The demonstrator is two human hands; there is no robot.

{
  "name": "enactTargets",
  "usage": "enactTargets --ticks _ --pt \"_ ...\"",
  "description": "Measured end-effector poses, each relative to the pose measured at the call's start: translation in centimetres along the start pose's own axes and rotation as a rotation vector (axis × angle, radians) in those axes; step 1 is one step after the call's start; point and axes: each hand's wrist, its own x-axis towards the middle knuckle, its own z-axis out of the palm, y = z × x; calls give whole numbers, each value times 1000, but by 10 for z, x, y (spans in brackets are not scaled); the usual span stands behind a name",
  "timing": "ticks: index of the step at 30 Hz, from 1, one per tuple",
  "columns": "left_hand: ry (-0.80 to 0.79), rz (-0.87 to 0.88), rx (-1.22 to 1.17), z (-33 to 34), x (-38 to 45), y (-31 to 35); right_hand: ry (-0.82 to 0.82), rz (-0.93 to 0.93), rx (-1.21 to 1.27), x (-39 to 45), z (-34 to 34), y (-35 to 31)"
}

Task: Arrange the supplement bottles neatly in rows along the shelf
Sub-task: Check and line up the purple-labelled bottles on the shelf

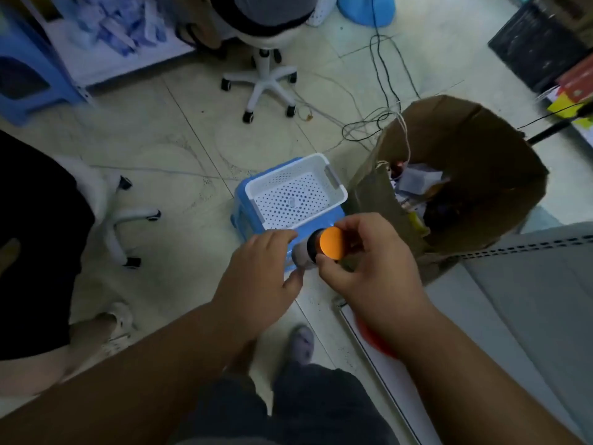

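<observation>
A basket [296, 191] sits on a stool [245, 208] at mid-floor, with an open cardboard box [462, 175] just to its right (papers lie inside it). Nearer than both, the left hand [256, 281] and right hand [365, 268] meet on one bottle [321, 248]. A shelf [526, 284] runs along the near right. Far off stands a swivel chair [263, 75], cables [382, 75] trailing right of it

Basket [333, 191] perforated plastic; box [481, 149] matt, probably cardboard.
</observation>
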Motion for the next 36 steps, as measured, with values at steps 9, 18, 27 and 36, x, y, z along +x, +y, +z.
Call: enactTargets --ticks 9,18,27,36 --pt "18 -218 52 78 68 -103 -87 -38 -114 157 141 93" --pt "0 -309 -17 115 76 -141 -366 -89 -257 196 225 150" --pt "-18 -258 7 80 69 -119 -296 -95 -237 176 191 123" --pt "23 46 17 -33 17 -13 86 -41 -104 40 20 8"
